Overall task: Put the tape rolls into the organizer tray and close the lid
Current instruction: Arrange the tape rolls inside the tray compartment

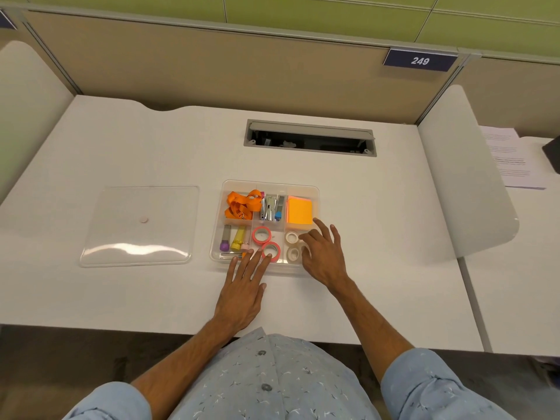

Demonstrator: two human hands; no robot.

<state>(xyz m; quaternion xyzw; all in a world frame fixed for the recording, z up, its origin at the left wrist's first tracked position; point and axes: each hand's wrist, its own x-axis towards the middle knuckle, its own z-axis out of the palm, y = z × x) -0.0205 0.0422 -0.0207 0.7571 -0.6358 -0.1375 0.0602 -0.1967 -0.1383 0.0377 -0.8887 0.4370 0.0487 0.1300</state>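
Note:
A clear organizer tray [315, 192] sits mid-desk. Two pink tape rolls lie in its front middle compartment: one [262, 235] behind, one [271, 251] nearer me. Two white tape rolls [291, 237] [293, 254] lie in the front right compartment. My left hand [244, 287] rests flat at the tray's front edge, fingers spread, fingertips touching the nearer pink roll. My right hand [324, 254] hovers over the right compartment with fingers spread, holding nothing. The clear lid [139, 225] lies flat on the desk left of the tray.
The tray also holds an orange lanyard [242, 204], staplers [270, 207], orange sticky notes [300, 210] and glue sticks [231, 237]. A cable hatch [309, 137] is open behind it. Papers [509, 159] lie on the neighbouring desk at right.

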